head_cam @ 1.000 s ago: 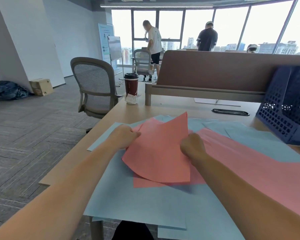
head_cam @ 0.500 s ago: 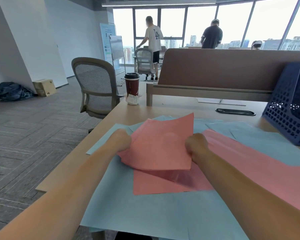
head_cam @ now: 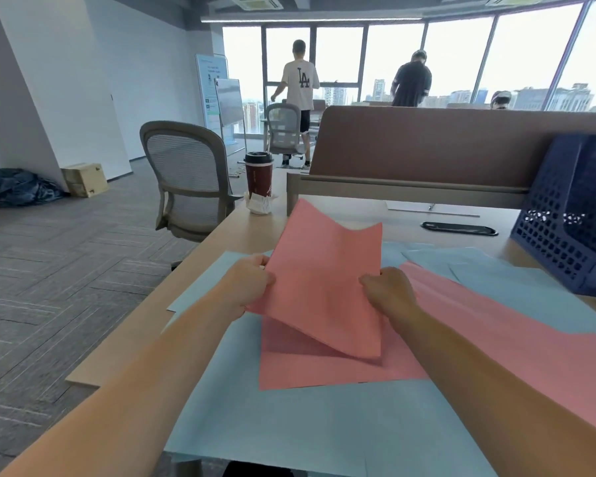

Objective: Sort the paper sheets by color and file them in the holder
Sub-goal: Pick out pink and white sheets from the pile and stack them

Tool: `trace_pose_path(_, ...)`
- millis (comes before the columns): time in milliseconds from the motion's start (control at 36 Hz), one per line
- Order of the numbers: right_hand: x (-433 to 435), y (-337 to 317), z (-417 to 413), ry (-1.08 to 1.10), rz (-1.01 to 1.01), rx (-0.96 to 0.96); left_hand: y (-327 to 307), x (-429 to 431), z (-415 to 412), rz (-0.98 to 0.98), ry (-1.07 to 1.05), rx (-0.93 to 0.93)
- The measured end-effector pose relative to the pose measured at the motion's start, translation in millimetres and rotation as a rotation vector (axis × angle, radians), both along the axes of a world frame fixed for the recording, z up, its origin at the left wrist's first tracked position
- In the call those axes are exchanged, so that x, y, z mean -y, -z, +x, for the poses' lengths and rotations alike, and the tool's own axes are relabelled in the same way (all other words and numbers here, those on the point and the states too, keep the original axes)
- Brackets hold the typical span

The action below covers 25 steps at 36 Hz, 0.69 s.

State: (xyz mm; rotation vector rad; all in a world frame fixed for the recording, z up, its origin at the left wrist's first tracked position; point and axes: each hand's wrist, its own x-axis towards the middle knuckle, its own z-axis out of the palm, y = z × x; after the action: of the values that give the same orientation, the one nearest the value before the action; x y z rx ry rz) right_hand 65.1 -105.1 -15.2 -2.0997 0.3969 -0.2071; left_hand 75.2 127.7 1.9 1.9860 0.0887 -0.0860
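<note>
I hold a small stack of pink sheets [head_cam: 327, 280] tilted up off the desk, its far edge raised and wavy. My left hand [head_cam: 246, 287] grips its left edge and my right hand [head_cam: 387, 292] grips its right edge. Another pink sheet [head_cam: 317, 366] lies flat beneath them, and a long pink sheet [head_cam: 516, 342] runs off to the right. Light blue sheets [head_cam: 289, 425] cover the desk under and around the pink ones. The dark blue perforated file holder [head_cam: 565, 218] stands at the right edge of the desk.
A dark red coffee cup [head_cam: 258, 175] with a crumpled napkin stands at the desk's far left corner. A black flat object [head_cam: 458, 228] lies before the brown divider panel [head_cam: 444, 146]. A grey mesh chair [head_cam: 186, 177] stands left of the desk. Two people stand by the far windows.
Both hands have lifted the pink stack and tipped its far edge upward, from lying low over the desk to a steep tilt. The head view has also shifted slightly.
</note>
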Motion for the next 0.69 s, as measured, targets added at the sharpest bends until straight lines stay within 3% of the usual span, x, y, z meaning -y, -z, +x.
trace_pose_path(111, 24.6, -6.4, -18.3, 0.060, 0.030, 0.054, -6.5, 13.4, -12.9, -0.156, 0.014, 0.037)
trace_pose_path(250, 62.6, -21.6, -43.1, 0.101, 0.444, 0.020, -12.4, 48.1, -31.6, -0.328, 0.053, 0.021)
trace_pose_path(306, 82.1, -25.4, -50.6, 0.119, 0.521, 0.000, -13.1, 67.8, -39.5, -0.367, 0.084, -0.009)
trace_pose_path(472, 146.5, -36.0, -70.0, 0.104, 0.039, -0.010, -15.9, 135.7, -56.0, -0.484, 0.146, -0.075)
trace_pose_path(694, 213.0, -24.1, -51.7, -0.088, -0.329, -0.153, 3.6, 211.4, -46.5, -0.413, 0.063, -0.102)
